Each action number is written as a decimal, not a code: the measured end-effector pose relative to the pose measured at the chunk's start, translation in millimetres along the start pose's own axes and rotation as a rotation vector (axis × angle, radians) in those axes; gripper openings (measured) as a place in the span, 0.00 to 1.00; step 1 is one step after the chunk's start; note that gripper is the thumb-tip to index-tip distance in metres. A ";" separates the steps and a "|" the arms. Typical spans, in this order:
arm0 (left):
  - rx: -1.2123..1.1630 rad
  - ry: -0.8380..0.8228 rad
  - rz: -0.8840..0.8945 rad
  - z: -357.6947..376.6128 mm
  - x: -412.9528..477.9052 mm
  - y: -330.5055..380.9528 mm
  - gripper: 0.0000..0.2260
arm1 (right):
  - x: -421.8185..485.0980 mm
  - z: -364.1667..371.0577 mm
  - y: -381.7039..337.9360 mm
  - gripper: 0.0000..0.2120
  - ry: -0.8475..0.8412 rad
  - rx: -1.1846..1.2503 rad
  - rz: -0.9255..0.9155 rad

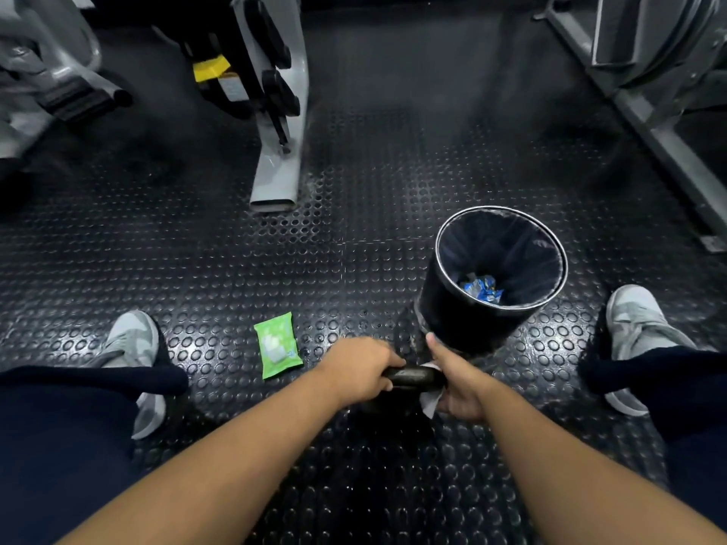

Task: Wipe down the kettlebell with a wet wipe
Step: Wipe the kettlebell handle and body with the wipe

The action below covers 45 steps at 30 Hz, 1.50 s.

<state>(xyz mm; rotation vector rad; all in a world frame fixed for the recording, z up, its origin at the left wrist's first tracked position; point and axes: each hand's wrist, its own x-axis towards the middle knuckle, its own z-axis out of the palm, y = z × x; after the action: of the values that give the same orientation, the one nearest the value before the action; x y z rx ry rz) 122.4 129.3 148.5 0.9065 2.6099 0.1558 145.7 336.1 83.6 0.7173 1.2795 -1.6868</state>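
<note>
A black kettlebell (pixel 413 377) stands on the studded rubber floor between my feet; only its handle shows clearly, the body below is dark and mostly hidden by my hands. My left hand (pixel 360 369) is closed around the left end of the handle. My right hand (pixel 458 381) presses a white wet wipe (pixel 430 401) against the right end of the handle, thumb raised. A green pack of wipes (pixel 277 344) lies flat on the floor just left of my left hand.
A black waste bin (pixel 444 269) with a metal rim and a blue wrapper inside stands right behind the kettlebell. My grey shoes sit at the left (pixel 131 340) and right (pixel 633 320). Grey gym machine frames (pixel 277 151) rise at the back left and right.
</note>
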 end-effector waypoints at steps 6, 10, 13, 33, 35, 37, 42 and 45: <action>-0.023 -0.019 -0.025 -0.8 -0.3 1.2 0.20 | -0.9 4.7 -11.1 0.38 0.099 -0.168 0.076; -0.027 -0.022 -0.034 0.1 0.5 -1.0 0.21 | -19.2 14.9 -47.3 0.30 0.207 -0.616 0.124; -0.028 -0.040 -0.036 1.0 2.9 -3.4 0.21 | -11.5 12.0 -52.6 0.31 0.267 -0.794 0.091; -0.031 -0.046 -0.033 -2.7 -1.0 0.6 0.20 | -5.4 13.6 -48.4 0.35 0.416 -0.905 -0.011; -0.028 -0.035 -0.045 -0.7 -0.3 -0.7 0.22 | 11.6 9.2 -21.3 0.43 0.439 -0.767 -0.075; -0.026 -0.025 -0.050 1.8 -0.9 -1.6 0.23 | 35.3 -9.8 13.6 0.56 0.407 -0.499 -0.137; -0.027 -0.023 -0.057 2.8 -2.0 -0.5 0.22 | 9.6 -2.3 11.1 0.40 0.199 -0.123 -0.038; -0.032 -0.042 -0.063 1.0 -1.6 -0.6 0.21 | 1.0 0.5 -28.0 0.37 0.295 -0.375 0.034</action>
<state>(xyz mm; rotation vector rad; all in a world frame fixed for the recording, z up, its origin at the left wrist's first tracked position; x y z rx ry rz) 123.5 127.8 147.9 0.8068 2.5864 0.1591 120.3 337.8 95.3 0.7709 1.7209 -1.2919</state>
